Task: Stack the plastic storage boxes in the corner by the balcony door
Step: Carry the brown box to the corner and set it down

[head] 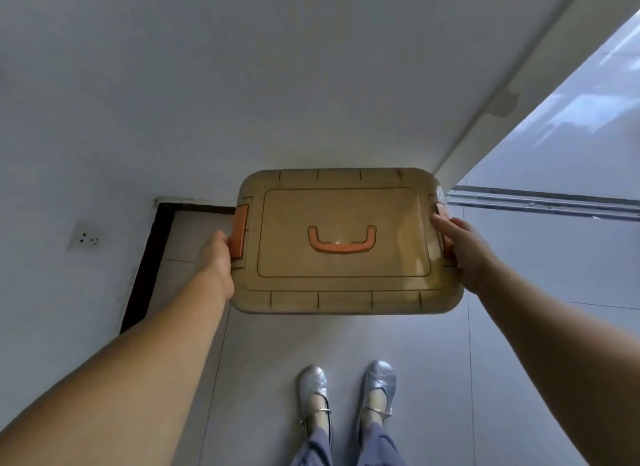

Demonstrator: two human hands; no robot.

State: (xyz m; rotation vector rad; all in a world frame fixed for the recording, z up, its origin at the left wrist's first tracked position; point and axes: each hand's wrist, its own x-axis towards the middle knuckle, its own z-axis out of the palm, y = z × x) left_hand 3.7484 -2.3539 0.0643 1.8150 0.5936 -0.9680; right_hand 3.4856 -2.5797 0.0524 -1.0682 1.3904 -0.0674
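Your forearms reach forward and down to a tan translucent storage box (343,240), held level above the tiled floor (415,344) in the corner beside the balcony door track (540,202). Your left hand (218,254) grips the left orange latch (239,231); your right hand (457,247) grips the right end. Its long axis runs left to right, lid up, with the orange handle (342,242) centred.

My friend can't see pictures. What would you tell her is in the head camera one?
Two bare hands, left and right, hold a see-through brownish storage box by its orange side latches, above a grey tiled floor near a white wall's corner. Silver shoes show below, a sliding door track to the right.
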